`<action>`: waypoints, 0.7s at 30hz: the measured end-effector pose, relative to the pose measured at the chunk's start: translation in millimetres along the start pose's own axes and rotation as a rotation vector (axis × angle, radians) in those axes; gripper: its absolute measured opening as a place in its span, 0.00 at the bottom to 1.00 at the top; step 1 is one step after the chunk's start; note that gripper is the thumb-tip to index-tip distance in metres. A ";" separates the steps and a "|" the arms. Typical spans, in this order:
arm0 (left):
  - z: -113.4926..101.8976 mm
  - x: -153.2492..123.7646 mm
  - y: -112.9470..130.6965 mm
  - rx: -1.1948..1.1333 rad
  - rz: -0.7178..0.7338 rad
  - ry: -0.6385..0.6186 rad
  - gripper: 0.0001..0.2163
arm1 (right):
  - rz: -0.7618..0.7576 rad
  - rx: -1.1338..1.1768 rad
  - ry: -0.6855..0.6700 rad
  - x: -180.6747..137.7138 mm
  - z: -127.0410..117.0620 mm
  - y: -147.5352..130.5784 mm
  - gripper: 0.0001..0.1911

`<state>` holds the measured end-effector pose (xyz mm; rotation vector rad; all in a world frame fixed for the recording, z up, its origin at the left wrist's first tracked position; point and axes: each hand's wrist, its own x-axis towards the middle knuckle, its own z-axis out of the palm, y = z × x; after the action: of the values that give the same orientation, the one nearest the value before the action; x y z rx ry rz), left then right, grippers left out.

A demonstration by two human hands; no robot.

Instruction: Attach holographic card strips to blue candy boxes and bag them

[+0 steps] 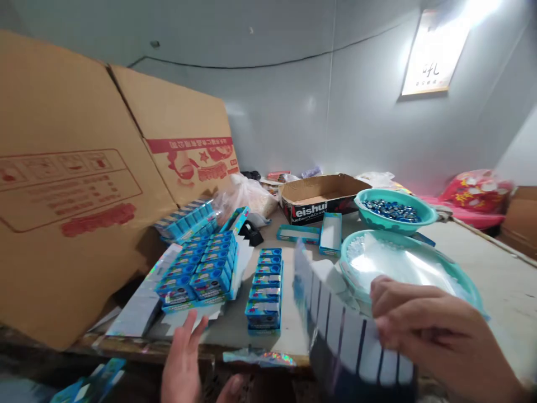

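My right hand (436, 327) pinches the edge of a slotted card sheet (331, 302), white with dark slits in a row. The sheet is tilted at the table's front edge and slightly blurred. At the lower middle, my left hand (184, 364) has its fingers apart and holds nothing. Between the hands stands a row of small blue boxes (263, 291) in a narrow blue tray. Left of it, two more rows of blue boxes (201, 263) sit side by side above white card.
A turquoise bowl (396, 210) of blue pieces stands behind a turquoise basin (350, 268) with a clear sheet over white pieces. Flat blue trays (331, 232) lie before an open carton (323, 196). A large cardboard box (62, 184) rises at left; a black tape dispenser (251, 234) lies nearby.
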<state>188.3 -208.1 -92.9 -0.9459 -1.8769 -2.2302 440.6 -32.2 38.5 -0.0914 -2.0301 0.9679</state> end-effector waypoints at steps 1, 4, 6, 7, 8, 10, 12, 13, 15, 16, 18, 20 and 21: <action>14.3 -1.8 9.0 -0.058 -0.016 -0.044 0.48 | -0.001 0.089 -0.043 -2.4 2.4 -2.5 0.11; 39.8 -17.4 29.1 -0.216 -0.379 -0.236 0.57 | 0.044 0.294 -0.065 -12.9 12.0 2.8 0.06; 40.8 -27.2 33.8 -0.257 -0.677 -0.278 0.54 | 0.130 0.374 0.036 -23.3 17.2 14.4 0.03; 37.7 -29.9 33.7 -0.252 -0.780 -0.258 0.51 | 0.202 0.406 0.102 -29.1 19.2 21.5 0.05; 33.0 -30.9 32.3 -0.235 -0.841 -0.218 0.49 | 0.290 0.436 0.155 -35.0 21.1 28.9 0.13; 21.5 -28.2 27.8 -0.175 -0.864 -0.130 0.47 | 0.491 0.473 0.170 -46.1 25.8 43.6 0.34; 10.4 -21.5 24.0 -0.096 -0.823 -0.041 0.47 | 0.646 0.468 0.099 -54.3 33.3 56.7 0.50; 5.8 -17.7 22.8 -0.061 -0.799 -0.001 0.46 | 0.687 0.447 0.063 -56.9 37.9 62.2 0.54; -1.5 -11.3 21.5 -0.028 -0.762 0.067 0.45 | 0.703 0.381 0.042 -58.6 47.7 70.8 0.54; -4.3 -9.3 21.1 -0.031 -0.744 0.090 0.45 | 0.695 0.337 0.062 -57.4 52.2 74.0 0.52; -9.2 -8.7 20.7 -0.090 -0.697 0.061 0.47 | 0.664 0.216 0.125 -51.3 58.8 78.6 0.40; -13.1 -12.2 20.8 -0.177 -0.624 -0.032 0.51 | 0.625 0.102 0.152 -41.4 61.5 81.5 0.19; -14.7 -15.0 21.1 -0.190 -0.599 -0.077 0.52 | 0.607 0.075 0.141 -36.1 61.5 82.5 0.11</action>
<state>203.6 -231.6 -82.9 -0.5327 -2.2436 -2.7703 395.6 -25.9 -60.6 -0.7480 -1.8610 1.3594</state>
